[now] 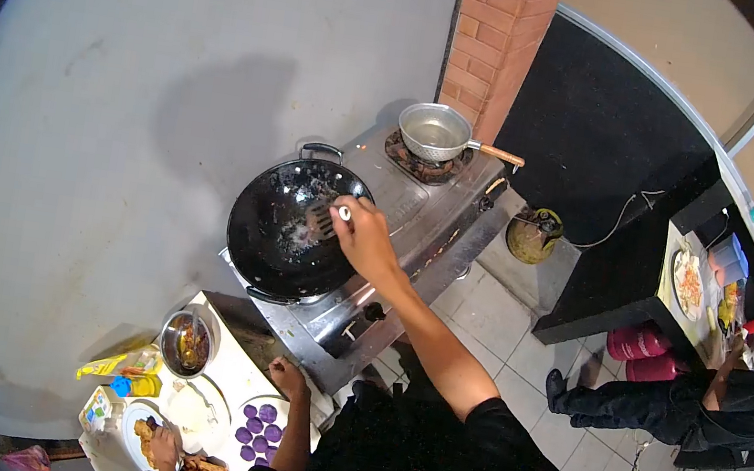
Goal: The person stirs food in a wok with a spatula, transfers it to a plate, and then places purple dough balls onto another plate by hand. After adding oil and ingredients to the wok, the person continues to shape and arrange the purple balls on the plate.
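While the right hand (pixel 365 239) holds the spatula (pixel 319 220) in the wok (pixel 250 247), the left hand (pixel 287 377) hangs apart

Wok: black, two-handled, on the stove (pixel 401 202); pale wet patches on its inner surface.
Spatula: slotted, its blade over those patches; whether it touches metal cannot be told.
Right hand: fingers closed around the handle, over the near rim.
Left hand: near the tabletop (pixel 232 362), fingers loosely bent; whether it holds anything cannot be told.
Stage, as judged: stirring or scraping inside the wok. A further stroke would call for a firm grip, the blade low along the curve and the wok kept steady.
Saucepan (pixel 435 133): wooden-handled, on the other burner.
Tabletop lot: purple rounds (pixel 273 433), a bowl (pixel 186 344) of dark contents, browned pieces (pixel 143 437) with another person's hand (pixel 164 448) at them.
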`<move>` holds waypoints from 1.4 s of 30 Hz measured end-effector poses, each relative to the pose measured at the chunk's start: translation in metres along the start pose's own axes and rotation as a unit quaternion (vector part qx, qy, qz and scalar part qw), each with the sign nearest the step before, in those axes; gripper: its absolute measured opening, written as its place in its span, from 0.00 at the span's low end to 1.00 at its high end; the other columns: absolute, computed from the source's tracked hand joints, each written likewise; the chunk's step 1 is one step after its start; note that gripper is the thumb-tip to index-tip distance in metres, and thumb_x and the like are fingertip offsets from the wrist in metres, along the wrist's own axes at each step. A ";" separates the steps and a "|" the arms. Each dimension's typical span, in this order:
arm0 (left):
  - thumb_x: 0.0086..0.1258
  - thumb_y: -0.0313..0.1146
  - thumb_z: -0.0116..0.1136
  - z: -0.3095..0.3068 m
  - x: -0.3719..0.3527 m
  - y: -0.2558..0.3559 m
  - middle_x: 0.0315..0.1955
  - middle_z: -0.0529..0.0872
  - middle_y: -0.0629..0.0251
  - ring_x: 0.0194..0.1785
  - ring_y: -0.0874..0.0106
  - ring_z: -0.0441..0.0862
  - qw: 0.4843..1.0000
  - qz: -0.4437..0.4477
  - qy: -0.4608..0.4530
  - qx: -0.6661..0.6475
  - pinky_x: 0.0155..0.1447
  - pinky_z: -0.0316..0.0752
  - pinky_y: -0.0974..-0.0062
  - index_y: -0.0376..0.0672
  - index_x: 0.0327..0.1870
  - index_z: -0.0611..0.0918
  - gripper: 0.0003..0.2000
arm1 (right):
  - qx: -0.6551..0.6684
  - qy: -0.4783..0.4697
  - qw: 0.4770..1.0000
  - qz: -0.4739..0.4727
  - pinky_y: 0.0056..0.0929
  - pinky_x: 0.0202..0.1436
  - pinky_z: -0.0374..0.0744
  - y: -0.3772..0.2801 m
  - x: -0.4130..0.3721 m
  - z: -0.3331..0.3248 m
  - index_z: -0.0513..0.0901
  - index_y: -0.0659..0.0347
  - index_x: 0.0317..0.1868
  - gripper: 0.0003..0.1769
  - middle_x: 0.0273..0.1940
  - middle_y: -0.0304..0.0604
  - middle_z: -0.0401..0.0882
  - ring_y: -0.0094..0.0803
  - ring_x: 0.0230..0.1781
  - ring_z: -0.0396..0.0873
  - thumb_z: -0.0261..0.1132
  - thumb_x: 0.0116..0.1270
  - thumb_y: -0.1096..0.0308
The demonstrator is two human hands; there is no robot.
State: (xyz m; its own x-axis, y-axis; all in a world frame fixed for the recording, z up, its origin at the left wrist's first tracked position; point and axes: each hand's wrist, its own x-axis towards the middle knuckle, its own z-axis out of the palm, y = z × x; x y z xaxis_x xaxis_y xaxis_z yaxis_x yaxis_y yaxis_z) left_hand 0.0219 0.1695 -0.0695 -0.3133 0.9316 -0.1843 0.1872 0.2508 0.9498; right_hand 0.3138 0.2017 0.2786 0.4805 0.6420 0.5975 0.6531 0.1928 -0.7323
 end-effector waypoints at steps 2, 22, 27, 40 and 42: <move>0.74 0.39 0.49 -0.003 -0.009 0.018 0.30 0.77 0.59 0.36 0.67 0.73 0.999 -0.020 -0.011 0.032 0.45 0.69 0.68 0.34 0.36 0.75 0.14 | -0.029 0.019 0.999 -0.002 0.39 0.30 0.74 0.000 0.008 -0.004 0.80 0.66 0.40 0.06 0.29 0.56 0.77 0.49 0.25 0.78 0.65 0.66 0.73; 0.74 0.35 0.51 -0.002 -0.009 0.014 0.28 0.75 0.64 0.35 0.71 0.71 0.999 -0.026 -0.010 -0.024 0.44 0.68 0.72 0.36 0.35 0.75 0.11 | -0.097 0.039 0.994 0.006 0.44 0.26 0.73 0.018 0.025 0.007 0.77 0.67 0.29 0.10 0.22 0.56 0.77 0.54 0.23 0.78 0.65 0.65 0.71; 0.74 0.34 0.52 -0.003 -0.012 0.016 0.29 0.75 0.64 0.35 0.71 0.71 0.999 -0.020 -0.009 -0.036 0.44 0.68 0.72 0.36 0.35 0.75 0.10 | -0.072 -0.084 0.989 0.102 0.53 0.39 0.77 0.015 0.027 0.018 0.78 0.71 0.39 0.13 0.35 0.66 0.80 0.64 0.36 0.79 0.62 0.67 0.66; 0.72 0.30 0.53 -0.006 -0.020 0.026 0.27 0.71 0.69 0.34 0.74 0.68 0.998 0.019 0.022 -0.056 0.42 0.66 0.75 0.38 0.32 0.72 0.08 | -0.114 -0.059 0.989 0.079 0.52 0.38 0.77 0.010 0.031 0.016 0.79 0.69 0.35 0.12 0.31 0.64 0.81 0.61 0.34 0.80 0.62 0.67 0.66; 0.72 0.29 0.53 -0.007 -0.019 0.025 0.28 0.71 0.69 0.34 0.74 0.68 0.998 0.028 0.016 -0.053 0.42 0.66 0.75 0.38 0.32 0.72 0.07 | -0.140 -0.058 0.986 0.071 0.52 0.38 0.78 0.008 0.031 0.016 0.78 0.69 0.34 0.12 0.30 0.63 0.81 0.61 0.34 0.80 0.62 0.67 0.65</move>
State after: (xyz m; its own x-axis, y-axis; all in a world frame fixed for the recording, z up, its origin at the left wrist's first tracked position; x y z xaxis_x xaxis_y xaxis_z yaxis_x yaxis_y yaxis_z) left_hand 0.0267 0.1559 -0.0404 -0.3347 0.9341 -0.1239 0.1059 0.1679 0.9801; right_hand 0.3245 0.2353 0.2862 0.5185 0.7315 0.4428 0.7282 -0.1062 -0.6771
